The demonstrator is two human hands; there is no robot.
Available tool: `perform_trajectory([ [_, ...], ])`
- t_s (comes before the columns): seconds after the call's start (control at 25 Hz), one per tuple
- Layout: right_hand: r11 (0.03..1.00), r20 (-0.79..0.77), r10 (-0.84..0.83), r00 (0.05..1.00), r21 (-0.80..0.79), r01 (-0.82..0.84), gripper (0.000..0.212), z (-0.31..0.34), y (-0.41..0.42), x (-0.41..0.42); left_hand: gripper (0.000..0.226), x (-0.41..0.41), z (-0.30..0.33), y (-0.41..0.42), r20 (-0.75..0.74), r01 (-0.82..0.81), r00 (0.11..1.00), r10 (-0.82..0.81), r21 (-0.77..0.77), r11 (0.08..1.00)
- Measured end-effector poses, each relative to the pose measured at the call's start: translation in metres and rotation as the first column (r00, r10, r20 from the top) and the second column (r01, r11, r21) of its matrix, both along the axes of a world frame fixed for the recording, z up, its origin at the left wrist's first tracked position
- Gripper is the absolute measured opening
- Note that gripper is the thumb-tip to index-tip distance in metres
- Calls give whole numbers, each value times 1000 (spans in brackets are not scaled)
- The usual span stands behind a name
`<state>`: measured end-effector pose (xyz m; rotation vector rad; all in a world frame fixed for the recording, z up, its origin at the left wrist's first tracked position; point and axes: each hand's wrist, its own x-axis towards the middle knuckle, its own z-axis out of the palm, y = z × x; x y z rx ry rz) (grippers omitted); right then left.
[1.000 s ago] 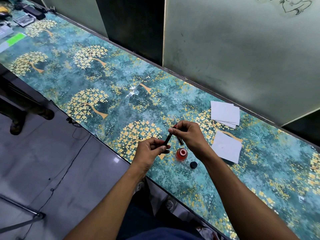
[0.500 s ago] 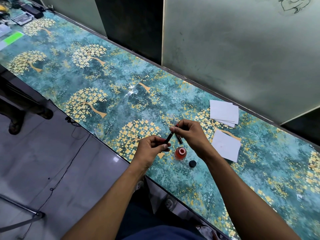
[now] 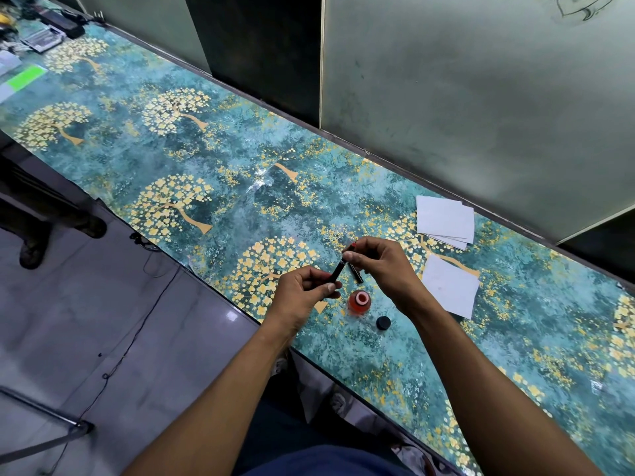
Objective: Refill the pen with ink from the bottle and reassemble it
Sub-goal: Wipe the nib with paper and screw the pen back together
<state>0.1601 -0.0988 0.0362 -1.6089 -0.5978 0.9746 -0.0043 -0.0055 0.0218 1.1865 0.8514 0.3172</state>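
Note:
My left hand (image 3: pixel 302 292) grips the lower end of a black pen barrel (image 3: pixel 336 271) that slants up to the right. My right hand (image 3: pixel 381 262) pinches the pen's upper part, where a bit of red (image 3: pixel 351 246) shows at the fingertips. Another short black pen piece (image 3: pixel 356 273) sticks down from under my right fingers; whether it is held or lies on the table I cannot tell. An open red ink bottle (image 3: pixel 359 301) stands on the table just below the hands. Its black cap (image 3: pixel 383 323) lies to the bottle's right.
The long table (image 3: pixel 213 187) has a teal cloth with gold trees and runs diagonally along a wall. White paper sheets (image 3: pixel 445 221) and one single sheet (image 3: pixel 450 286) lie right of my hands. Gadgets and a green slip (image 3: pixel 25 79) sit at the far left end.
Both hands stay together on the pen with only small finger shifts. The bottle and cap have not moved.

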Motion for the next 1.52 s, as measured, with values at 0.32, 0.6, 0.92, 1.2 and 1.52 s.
perform_trajectory([
  [0.32,993,7,-116,993,-5,116,20,-2,-6,0,10,11,-2,-9,-9,31,999,-31,18,999],
  [0.6,964,65,-197,978,-166,206,34,-26,-9,22,12,6,0,-4,-62,-7,998,8,20,1000],
  [0.92,761,469,350,811,-648,46,31,-91,26,28,9,-18,-4,4,-130,-78,988,80,15,997],
  [1.2,903,276,19,961,-418,102,10,-85,38,32,10,-22,-7,10,-151,-115,982,114,4,993],
  [1.52,967,-266,-202,943,96,234,28,-36,32,38,10,-5,-10,5,-170,-48,984,46,-11,999],
])
